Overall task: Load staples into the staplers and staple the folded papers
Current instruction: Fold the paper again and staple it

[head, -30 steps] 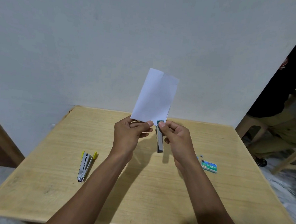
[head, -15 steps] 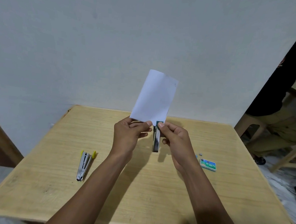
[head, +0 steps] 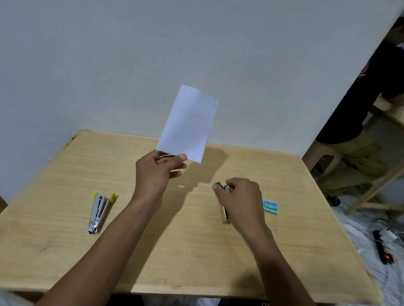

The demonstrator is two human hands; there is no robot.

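My left hand pinches the lower edge of a folded white paper and holds it upright above the wooden table. My right hand grips a silver stapler with green tips low over the table, right of centre; most of the stapler is hidden under the hand. A second silver stapler with yellow tips lies opened on the table at the left. A small green staple box sits just right of my right hand.
A pale wall rises right behind the table. At the far right a person sits on a stool at another wooden table. A black power strip and cables lie on the floor at the right.
My right hand has taken the green-tipped stapler away from the paper's edge, down and right to the table. My left hand still holds the paper up.
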